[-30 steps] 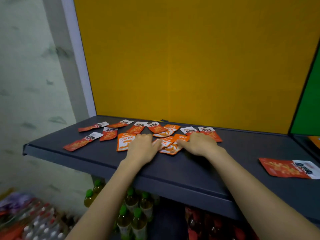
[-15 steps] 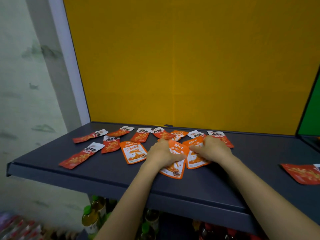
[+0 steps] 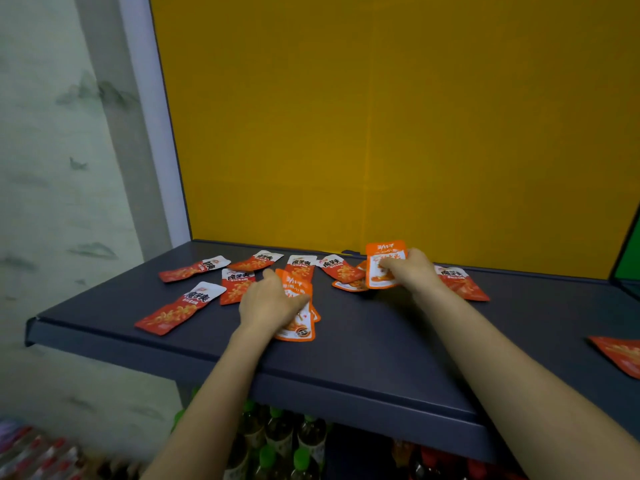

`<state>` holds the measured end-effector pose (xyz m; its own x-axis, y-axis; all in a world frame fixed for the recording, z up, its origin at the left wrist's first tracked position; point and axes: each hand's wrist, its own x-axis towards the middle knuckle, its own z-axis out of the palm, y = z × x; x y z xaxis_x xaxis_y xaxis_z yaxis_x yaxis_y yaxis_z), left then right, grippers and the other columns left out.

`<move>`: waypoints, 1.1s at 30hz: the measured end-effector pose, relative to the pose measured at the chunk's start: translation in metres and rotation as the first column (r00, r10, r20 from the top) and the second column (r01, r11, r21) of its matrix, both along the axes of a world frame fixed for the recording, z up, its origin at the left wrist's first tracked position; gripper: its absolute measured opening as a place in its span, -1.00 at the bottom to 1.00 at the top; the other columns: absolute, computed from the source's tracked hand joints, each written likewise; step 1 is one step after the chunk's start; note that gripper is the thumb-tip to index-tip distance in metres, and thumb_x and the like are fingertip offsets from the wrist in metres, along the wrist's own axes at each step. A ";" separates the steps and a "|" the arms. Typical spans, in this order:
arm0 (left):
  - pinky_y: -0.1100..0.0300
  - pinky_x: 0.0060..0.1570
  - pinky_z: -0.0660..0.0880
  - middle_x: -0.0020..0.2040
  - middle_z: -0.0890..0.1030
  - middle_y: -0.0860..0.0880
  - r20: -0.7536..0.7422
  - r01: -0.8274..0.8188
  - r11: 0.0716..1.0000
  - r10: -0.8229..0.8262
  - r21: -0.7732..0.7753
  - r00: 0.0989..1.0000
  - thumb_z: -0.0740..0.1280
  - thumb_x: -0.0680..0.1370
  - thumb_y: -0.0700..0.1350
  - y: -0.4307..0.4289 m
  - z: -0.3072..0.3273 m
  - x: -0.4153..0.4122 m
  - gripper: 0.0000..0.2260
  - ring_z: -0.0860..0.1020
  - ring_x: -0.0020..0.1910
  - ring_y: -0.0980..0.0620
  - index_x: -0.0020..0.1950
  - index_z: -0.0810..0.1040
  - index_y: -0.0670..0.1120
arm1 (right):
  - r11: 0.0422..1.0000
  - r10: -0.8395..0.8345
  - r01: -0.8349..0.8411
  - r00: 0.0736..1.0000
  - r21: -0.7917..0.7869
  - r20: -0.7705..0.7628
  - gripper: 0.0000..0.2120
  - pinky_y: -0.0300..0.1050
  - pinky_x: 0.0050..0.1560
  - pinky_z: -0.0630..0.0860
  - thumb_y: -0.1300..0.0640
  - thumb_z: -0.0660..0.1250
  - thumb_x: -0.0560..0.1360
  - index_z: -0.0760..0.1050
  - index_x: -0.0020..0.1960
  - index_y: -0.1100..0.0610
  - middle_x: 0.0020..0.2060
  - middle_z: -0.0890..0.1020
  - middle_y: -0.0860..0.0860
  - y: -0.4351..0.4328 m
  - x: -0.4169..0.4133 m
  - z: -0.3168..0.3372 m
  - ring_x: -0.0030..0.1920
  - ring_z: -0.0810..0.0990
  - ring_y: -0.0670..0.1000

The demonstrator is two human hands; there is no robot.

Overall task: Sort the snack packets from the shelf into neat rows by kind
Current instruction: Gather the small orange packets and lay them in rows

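Orange stack [image 3: 299,327], a few same-kind packets, lies flat on the shelf [image 3: 381,358]. The left hand [image 3: 268,303] is on top of it with fingers laid across; pressing or pinching, cannot tell. Right of the stack and further back, the right hand [image 3: 414,271] grips one orange packet [image 3: 382,263], fingers curled round it, lifted clear and roughly upright. Between that one and the stack, a loose orange packet [image 3: 348,286] lies flat, tucked against a red one. Red packets [image 3: 180,308] are scattered left of and behind the stack, unaligned, several at angles. One more shows beyond the right hand, another well right of the stack at the frame edge. Behind the stack is the yellow back panel [image 3: 381,133]; below it, under the shelf, green-capped bottles [image 3: 277,431]. Step, as I read it: gathering the orange kind into one pile, mid-transfer. The next move likely calls for carrying the held packet over to the stack, squaring it on top, then fetching the loose one. The reds need straightening into a row after that. Risk: the stack fans out if the left hand lets go.
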<state>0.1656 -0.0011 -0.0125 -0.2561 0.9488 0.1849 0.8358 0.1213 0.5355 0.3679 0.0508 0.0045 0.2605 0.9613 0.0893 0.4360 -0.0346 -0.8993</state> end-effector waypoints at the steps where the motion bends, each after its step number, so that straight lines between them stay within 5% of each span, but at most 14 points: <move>1: 0.02 0.12 0.38 0.25 0.49 -0.21 -0.046 -0.023 1.000 0.024 0.011 0.999 0.33 0.46 0.17 0.001 -0.005 -0.001 -0.42 0.41 0.26 -0.19 0.25 0.32 -0.23 | 0.999 -0.028 0.028 1.000 -0.016 0.006 -0.77 0.02 0.17 0.49 0.18 0.33 0.43 0.55 0.05 0.26 0.09 0.62 0.21 0.009 -0.005 -0.005 0.12 0.58 0.19; 5: 0.05 0.29 0.26 0.32 0.37 -0.22 -0.184 -0.075 0.993 0.091 0.095 0.979 0.28 0.45 0.24 0.004 -0.016 0.000 -0.34 0.31 0.32 -0.17 0.31 0.30 -0.25 | 0.989 -0.100 0.111 0.988 -0.093 0.114 -0.59 -0.01 0.14 0.42 0.17 0.26 0.50 0.32 0.29 0.32 0.25 0.50 0.23 0.019 -0.020 -0.013 0.26 0.47 0.23; 10: 0.07 0.27 0.26 0.30 0.38 -0.21 -0.159 -0.041 0.996 0.052 0.075 0.986 0.30 0.47 0.19 0.004 -0.016 0.003 -0.41 0.32 0.29 -0.16 0.27 0.30 -0.24 | 0.990 -0.107 0.127 0.958 -0.062 0.267 -0.50 0.02 0.22 0.39 0.15 0.30 0.50 0.24 0.34 0.32 0.33 0.38 0.23 0.027 -0.029 -0.021 0.33 0.39 0.24; 22: 0.04 0.18 0.38 0.33 0.39 -0.19 0.235 0.063 0.997 -0.071 0.039 0.969 0.50 0.37 -0.03 0.004 -0.006 -0.004 -0.32 0.38 0.32 -0.16 0.33 0.24 -0.21 | 0.986 -0.118 0.139 0.971 -0.089 0.206 -0.53 0.06 0.19 0.43 0.15 0.34 0.50 0.24 0.29 0.28 0.25 0.51 0.22 0.034 -0.018 -0.019 0.26 0.48 0.24; 26: 0.01 0.18 0.43 0.34 0.41 -0.19 0.397 0.051 0.996 -0.076 0.073 0.915 0.52 0.36 -0.14 0.002 -0.006 -0.009 -0.27 0.43 0.29 -0.18 0.38 0.17 -0.17 | 0.987 -0.139 0.145 0.986 -0.067 0.094 -0.57 0.05 0.16 0.49 0.16 0.38 0.46 0.39 0.27 0.29 0.22 0.55 0.21 0.033 -0.009 -0.015 0.20 0.54 0.21; 33: -0.01 0.15 0.49 0.28 0.47 -0.16 0.566 0.088 0.995 -0.101 0.050 0.818 0.52 0.35 -0.22 -0.005 -0.004 -0.014 -0.29 0.50 0.20 -0.15 0.40 0.24 -0.16 | 0.988 -0.150 0.144 0.982 0.062 0.112 -0.71 0.07 0.14 0.49 0.16 0.31 0.51 0.50 0.19 0.27 0.18 0.59 0.20 0.003 0.001 -0.001 0.16 0.57 0.19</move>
<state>0.1521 -0.0059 -0.0165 -0.2312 0.9714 0.0548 0.3898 0.0409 0.9200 0.3686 0.0541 0.0038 0.3836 0.9063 0.1773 0.5312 -0.0595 -0.8452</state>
